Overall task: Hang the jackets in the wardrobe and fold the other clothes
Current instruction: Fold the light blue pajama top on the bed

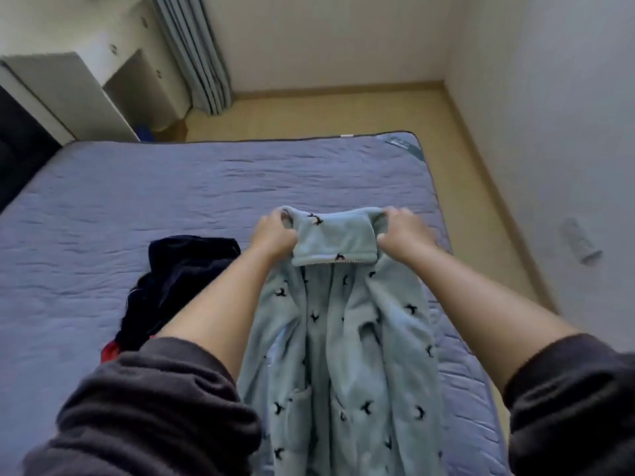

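1. I see left hand (273, 231) and right hand (400, 231) each clenched on the collar of the pale blue fleece jacket (340, 338).
2. Both forearms reach forward, jacket hanging over the near bed (171, 187).

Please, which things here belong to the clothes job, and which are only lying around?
Job: blue fleece garment, gripped by left hand and right hand; dark clothes heap on the bed.
Lying about: curtain; white cabinet; blurred object on floor.

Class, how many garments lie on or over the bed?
2 for sure: the pale blue fleece held by left hand and right hand, a dark pile beside it. A red scrap beneath may be a third.
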Demonstrator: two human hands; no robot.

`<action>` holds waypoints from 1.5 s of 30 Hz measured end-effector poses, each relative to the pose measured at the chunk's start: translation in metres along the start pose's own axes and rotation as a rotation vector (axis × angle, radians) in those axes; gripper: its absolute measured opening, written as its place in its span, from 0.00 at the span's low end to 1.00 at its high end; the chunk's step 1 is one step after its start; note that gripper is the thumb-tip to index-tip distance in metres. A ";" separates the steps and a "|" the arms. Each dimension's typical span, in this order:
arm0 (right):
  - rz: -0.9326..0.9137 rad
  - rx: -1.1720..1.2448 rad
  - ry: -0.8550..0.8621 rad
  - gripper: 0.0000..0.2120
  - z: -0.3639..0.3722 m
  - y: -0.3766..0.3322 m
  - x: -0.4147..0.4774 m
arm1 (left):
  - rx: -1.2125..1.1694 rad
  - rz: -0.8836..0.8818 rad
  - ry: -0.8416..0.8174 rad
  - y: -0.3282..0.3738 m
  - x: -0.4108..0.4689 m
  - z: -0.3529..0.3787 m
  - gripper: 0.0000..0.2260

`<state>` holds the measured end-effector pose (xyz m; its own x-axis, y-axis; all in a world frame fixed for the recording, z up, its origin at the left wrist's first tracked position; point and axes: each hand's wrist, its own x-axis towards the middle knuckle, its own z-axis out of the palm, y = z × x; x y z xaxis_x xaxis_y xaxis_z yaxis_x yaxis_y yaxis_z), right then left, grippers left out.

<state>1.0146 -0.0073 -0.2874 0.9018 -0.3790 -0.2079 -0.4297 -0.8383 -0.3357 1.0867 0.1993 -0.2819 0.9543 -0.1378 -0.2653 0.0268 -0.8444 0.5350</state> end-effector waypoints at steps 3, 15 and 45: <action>0.039 -0.049 -0.221 0.18 0.110 0.037 -0.029 | 0.096 -0.035 -0.259 -0.091 -0.020 0.100 0.19; 0.243 -0.050 -0.744 0.19 0.390 0.138 -0.160 | 0.290 -0.296 -0.699 -0.338 -0.135 0.297 0.21; -0.191 -0.458 -0.544 0.11 0.466 0.217 -0.199 | 0.690 -0.491 -0.424 -0.419 -0.170 0.319 0.09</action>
<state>0.7200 0.0685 -0.7471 0.7570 -0.0619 -0.6505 -0.0973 -0.9951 -0.0185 0.8180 0.4111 -0.7171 0.6918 0.2522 -0.6766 0.0855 -0.9590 -0.2700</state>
